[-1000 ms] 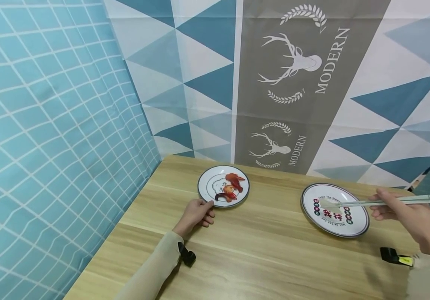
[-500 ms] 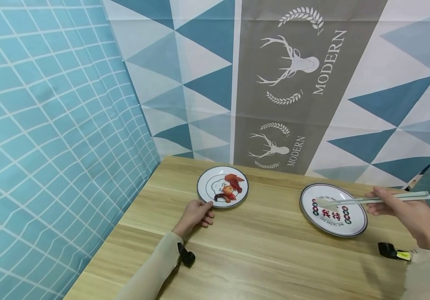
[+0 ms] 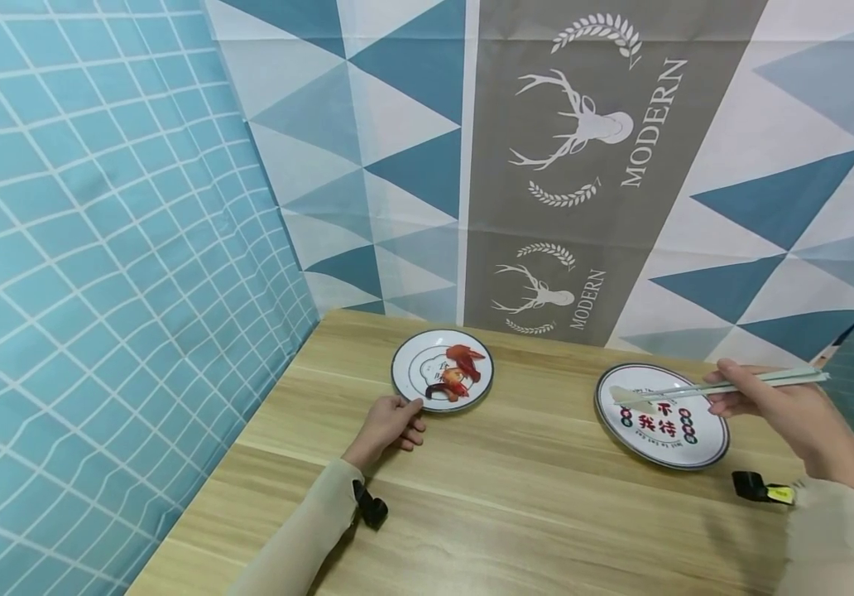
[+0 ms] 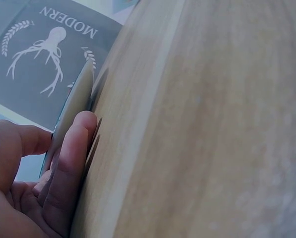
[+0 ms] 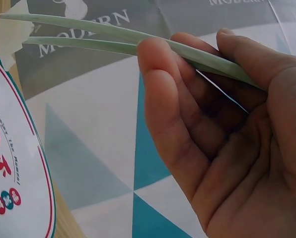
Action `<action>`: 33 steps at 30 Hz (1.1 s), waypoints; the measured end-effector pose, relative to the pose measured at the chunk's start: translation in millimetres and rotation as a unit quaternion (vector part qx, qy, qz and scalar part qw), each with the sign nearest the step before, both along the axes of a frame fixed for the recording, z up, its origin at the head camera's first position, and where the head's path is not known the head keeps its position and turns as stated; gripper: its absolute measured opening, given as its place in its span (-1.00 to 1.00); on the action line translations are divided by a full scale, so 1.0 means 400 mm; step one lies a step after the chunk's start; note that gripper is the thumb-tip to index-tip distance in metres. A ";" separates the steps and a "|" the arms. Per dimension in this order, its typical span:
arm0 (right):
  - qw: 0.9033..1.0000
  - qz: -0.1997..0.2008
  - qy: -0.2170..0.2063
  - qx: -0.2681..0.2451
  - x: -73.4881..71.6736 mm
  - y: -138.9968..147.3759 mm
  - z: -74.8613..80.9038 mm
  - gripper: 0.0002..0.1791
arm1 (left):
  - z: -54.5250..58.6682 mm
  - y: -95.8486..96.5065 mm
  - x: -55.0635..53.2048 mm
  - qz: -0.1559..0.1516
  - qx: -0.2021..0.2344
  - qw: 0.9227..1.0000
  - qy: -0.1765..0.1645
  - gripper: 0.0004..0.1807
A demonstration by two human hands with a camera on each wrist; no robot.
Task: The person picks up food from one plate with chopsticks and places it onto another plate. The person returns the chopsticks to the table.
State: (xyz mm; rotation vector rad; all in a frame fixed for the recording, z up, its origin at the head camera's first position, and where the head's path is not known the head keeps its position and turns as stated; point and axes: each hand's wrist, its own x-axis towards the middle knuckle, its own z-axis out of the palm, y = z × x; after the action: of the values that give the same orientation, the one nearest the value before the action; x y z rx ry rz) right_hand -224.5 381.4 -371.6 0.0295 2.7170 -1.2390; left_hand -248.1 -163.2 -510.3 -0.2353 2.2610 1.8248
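Observation:
My left hand point(image 3: 391, 420) pinches the near rim of a small white plate point(image 3: 410, 377), thumb on top and fingers below, as the left wrist view shows. On that plate lie several glossy red-orange food pieces point(image 3: 464, 364), one with a dark curved end. My right hand point(image 3: 773, 406) holds a pair of pale green chopsticks point(image 3: 725, 387). A thin, pale cream piece point(image 5: 11, 37) with an uneven edge is between their tips. In the head view it overlaps the far left part of a larger white plate point(image 3: 665, 451) printed with red characters.
Both plates stand on a wood-grain table point(image 3: 531, 505), near its far edge. Behind it hangs a cloth with triangles and deer heads point(image 3: 539, 165). A blue checked cloth point(image 3: 99, 248) runs along the left side. Each wrist wears a black camera mount point(image 3: 371, 507).
My right hand has moved left, bringing the chopsticks and the pale piece toward the left rim of the larger plate. More printed characters show there. My left hand stays at the small plate.

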 end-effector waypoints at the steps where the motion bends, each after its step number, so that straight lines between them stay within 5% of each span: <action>1: 1.000 0.003 -0.002 0.000 -0.002 -0.004 0.002 -0.11 | 0.001 0.000 0.000 0.000 0.001 1.000 0.000 -0.59; 12: 0.998 0.042 0.044 -0.020 -0.024 -0.040 -0.002 -0.24 | 0.000 0.005 -0.001 -0.008 0.002 1.000 0.005 -0.58; 21: 0.998 0.048 0.026 -0.010 -0.033 -0.073 -0.002 -0.19 | 0.014 0.009 0.001 -0.013 -0.002 1.000 -0.005 -0.60; 28: 0.997 0.066 0.045 -0.017 -0.044 -0.102 0.001 -0.24 | 0.051 0.005 0.001 -0.025 -0.095 0.995 -0.036 -0.59; 33: 0.994 0.084 0.055 -0.031 -0.050 -0.117 0.000 -0.31 | 0.063 0.010 0.007 -0.039 -0.158 0.987 -0.015 -0.52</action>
State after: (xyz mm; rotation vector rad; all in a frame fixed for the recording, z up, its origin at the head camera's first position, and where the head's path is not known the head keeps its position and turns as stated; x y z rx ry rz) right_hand -244.6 334.5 -371.7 -0.2764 2.7037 -1.3093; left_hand -245.5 -159.2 -485.1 -0.2202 2.4918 1.4097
